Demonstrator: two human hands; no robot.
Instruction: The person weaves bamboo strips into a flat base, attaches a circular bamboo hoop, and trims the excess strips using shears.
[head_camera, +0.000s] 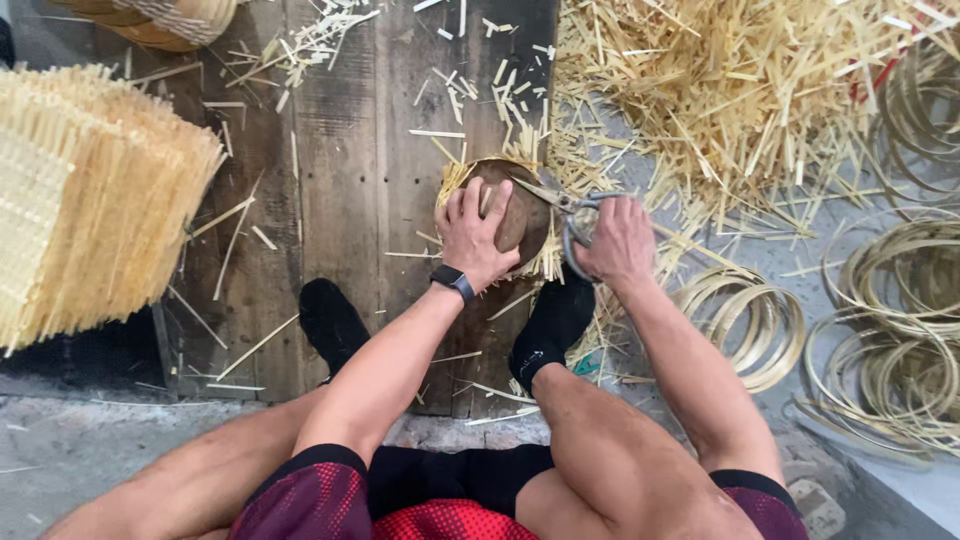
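Observation:
My left hand (474, 235) presses down on a round brown mould (520, 215) with woven bamboo strips under and around it, on a dark wooden board (350, 180). My right hand (620, 243) grips the handles of metal shears (562, 205), whose blades point left at the rim of the woven piece. Short pale strip ends stick out around the mould's edge. My two feet in black socks rest on the board just below my hands.
A stack of woven bamboo mats (90, 190) stands at left. A heap of cut bamboo offcuts (740, 90) lies at upper right. Coiled bamboo rings (750, 315) and more coils (900, 340) lie at right. A basket (165, 20) sits at top left.

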